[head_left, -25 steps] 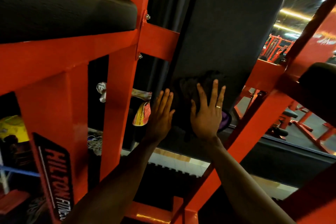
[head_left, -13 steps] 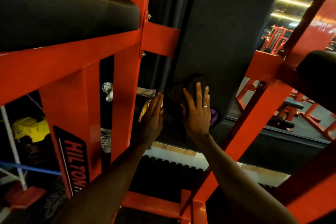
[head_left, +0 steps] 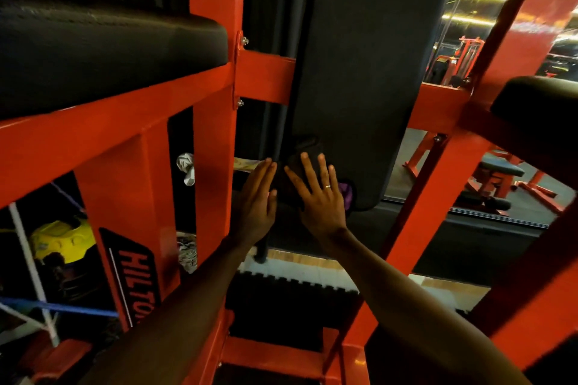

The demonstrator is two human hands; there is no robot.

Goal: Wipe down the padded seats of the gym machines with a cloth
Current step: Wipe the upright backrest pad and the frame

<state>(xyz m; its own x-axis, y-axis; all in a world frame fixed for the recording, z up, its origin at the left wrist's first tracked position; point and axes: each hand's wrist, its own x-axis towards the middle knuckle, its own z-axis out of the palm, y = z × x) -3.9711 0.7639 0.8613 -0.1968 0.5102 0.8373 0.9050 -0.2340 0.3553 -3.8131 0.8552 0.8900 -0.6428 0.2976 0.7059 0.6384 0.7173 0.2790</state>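
At the bottom left corner of the tall black pad (head_left: 366,72): right hand (head_left: 319,197) flat, fingers spread, pressing a dark cloth (head_left: 306,146) against the padding; left hand (head_left: 256,200) flat, fingers straight and close together, at the pad's edge just beside the cloth, holding nothing. Wiping looks under way on this pad only, and no streaks show whether its upper part has been done. By my reckoning the thick pad on the left (head_left: 109,50) and the pad on the right (head_left: 538,109) are likely left to wipe.
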